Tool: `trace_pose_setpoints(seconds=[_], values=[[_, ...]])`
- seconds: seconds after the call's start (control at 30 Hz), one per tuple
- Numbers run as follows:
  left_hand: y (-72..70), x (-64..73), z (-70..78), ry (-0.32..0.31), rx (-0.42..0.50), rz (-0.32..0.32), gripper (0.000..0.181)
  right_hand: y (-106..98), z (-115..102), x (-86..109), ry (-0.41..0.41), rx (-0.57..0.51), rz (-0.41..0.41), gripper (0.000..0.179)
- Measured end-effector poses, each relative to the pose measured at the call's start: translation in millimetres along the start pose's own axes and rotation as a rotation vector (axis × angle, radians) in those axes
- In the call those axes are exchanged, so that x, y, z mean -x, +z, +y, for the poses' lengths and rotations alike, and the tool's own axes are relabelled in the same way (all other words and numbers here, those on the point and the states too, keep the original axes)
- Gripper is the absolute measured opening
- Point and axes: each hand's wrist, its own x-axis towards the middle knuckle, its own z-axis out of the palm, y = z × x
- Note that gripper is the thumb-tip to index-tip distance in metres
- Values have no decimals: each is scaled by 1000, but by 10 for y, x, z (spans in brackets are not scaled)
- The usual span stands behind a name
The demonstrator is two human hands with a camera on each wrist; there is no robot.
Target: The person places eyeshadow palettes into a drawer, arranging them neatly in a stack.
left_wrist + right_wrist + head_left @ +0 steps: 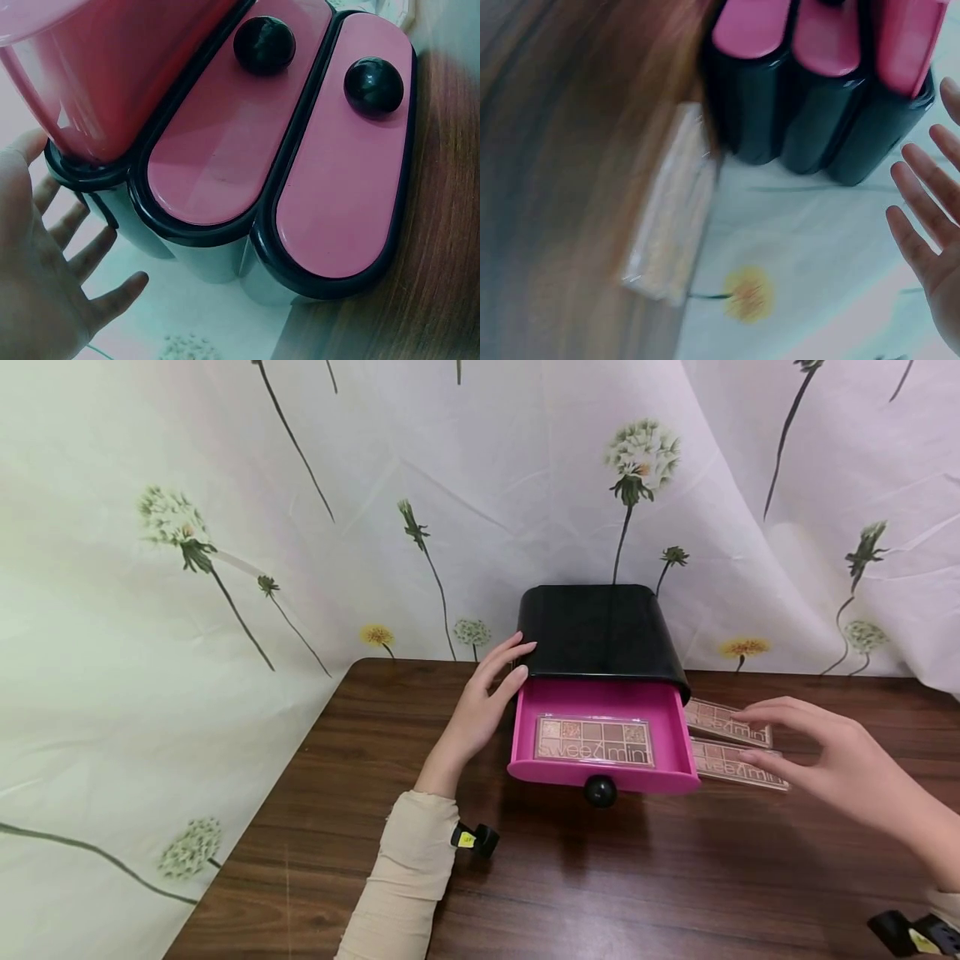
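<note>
A black drawer unit (596,631) stands on the table with its pink top drawer (551,774) pulled out. Inside that drawer lies an eyeshadow palette (596,742) with a clear lettered lid. My left hand (476,706) is at the unit's left side, its fingers spread and the fingertips by the top casing; the left wrist view shows nothing gripped. To the right of the unit, two more palettes, a nearer one (723,762) and a farther one (712,717), lie on the table. Above them hovers my right hand (840,760), fingers apart and holding nothing.
Two lower pink drawers, the middle one (225,142) and the bottom one (337,187), are closed, with round black knobs. The dark wooden table (337,827) meets a white dandelion-print cloth (510,485) behind the unit. A wrist camera (476,840) sits on the left sleeve.
</note>
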Motion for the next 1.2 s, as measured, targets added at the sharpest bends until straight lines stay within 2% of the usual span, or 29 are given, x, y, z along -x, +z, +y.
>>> trace_pose_setpoints(seconds=[0.17,0.37,0.53,0.8,1.03,1.2], values=[[-3,-1,55,-17,16,-8,40,39,237,166,130,-30,-4,59],[-28,62,341,-32,25,-18,40,72,502,331,297,-90,-96,49],[-29,77,393,-35,21,-21,40,101,727,403,335,-80,-144,44],[-37,78,385,-38,20,-23,41,115,997,452,378,-47,-221,45],[-42,85,393,-39,21,-21,41,191,1102,460,382,-74,-305,49],[-41,84,392,-43,17,-23,41,246,1099,437,428,-80,-387,52]])
